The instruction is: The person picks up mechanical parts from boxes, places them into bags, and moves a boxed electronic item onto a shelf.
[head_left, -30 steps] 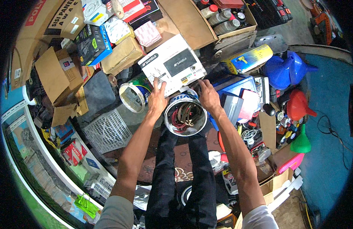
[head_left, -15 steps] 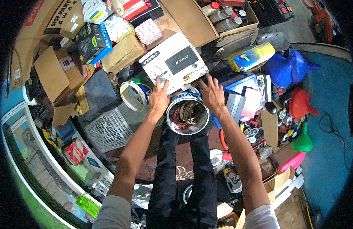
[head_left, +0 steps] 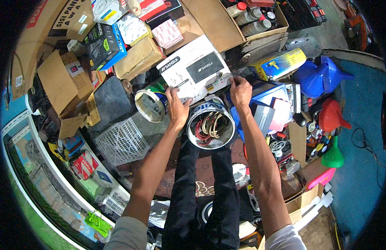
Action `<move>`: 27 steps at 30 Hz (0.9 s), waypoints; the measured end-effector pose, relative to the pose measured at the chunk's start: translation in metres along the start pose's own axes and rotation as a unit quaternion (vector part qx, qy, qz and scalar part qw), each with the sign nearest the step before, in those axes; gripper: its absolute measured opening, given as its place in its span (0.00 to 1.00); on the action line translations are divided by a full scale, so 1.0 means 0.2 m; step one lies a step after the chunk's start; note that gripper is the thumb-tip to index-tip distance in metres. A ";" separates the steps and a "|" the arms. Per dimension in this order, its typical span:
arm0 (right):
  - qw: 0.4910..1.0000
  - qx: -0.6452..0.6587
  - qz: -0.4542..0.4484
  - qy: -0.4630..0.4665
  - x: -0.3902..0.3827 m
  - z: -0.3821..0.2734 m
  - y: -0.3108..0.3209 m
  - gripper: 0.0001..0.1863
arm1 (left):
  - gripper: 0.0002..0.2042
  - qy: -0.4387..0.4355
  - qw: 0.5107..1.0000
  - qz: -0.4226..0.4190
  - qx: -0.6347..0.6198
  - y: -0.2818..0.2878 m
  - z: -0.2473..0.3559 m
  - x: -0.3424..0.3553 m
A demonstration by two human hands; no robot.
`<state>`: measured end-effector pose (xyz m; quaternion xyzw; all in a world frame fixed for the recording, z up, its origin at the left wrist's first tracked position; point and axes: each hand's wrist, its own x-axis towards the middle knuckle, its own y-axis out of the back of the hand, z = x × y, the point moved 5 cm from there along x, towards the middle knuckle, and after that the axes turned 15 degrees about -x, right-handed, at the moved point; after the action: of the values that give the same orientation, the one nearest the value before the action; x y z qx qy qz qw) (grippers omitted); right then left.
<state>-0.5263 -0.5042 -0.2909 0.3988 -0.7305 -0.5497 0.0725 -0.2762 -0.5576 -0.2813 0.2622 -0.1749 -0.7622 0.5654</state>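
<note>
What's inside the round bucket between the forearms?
Inside the bucket: looped cables or hoses, red ones at left, tan and brown ones toward the middle. Anything beneath the loops is covered and can't be seen.

Whitish light fell strongly over my fingers [head_left: 239,89] and made the white cardboard box [head_left: 195,68] the brightest patch before me; its source lay outside the view. The middle looked fairly sharp, while small details toward the rim turned soft and grainy. Deep shadow filled the gaps in the clutter, and my black trousers [head_left: 184,183] lost most of their folds. The fisheye lens bowed the white frame [head_left: 64,188] on my left, and blackness swallowed the corners.
</note>
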 end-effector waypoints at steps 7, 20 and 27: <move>0.993 -0.106 -0.056 -0.019 0.01 -0.05 0.05 0.10 | 0.34 0.209 0.974 0.023 -0.079 -0.05 -0.27 -0.01; 0.987 -0.158 -0.017 0.011 0.04 -0.08 -0.03 0.13 | 0.36 0.291 0.953 -0.032 -0.075 -0.15 -0.35 0.01; 0.975 0.029 -0.121 -0.186 -0.11 0.10 -0.15 0.27 | 0.41 -0.100 0.977 -0.099 0.162 -0.03 0.17 0.09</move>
<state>-0.5075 -0.4779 -0.3163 0.3767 -0.6932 -0.5973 -0.1438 -0.3059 -0.5739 -0.2617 0.2882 -0.3248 -0.7984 0.4172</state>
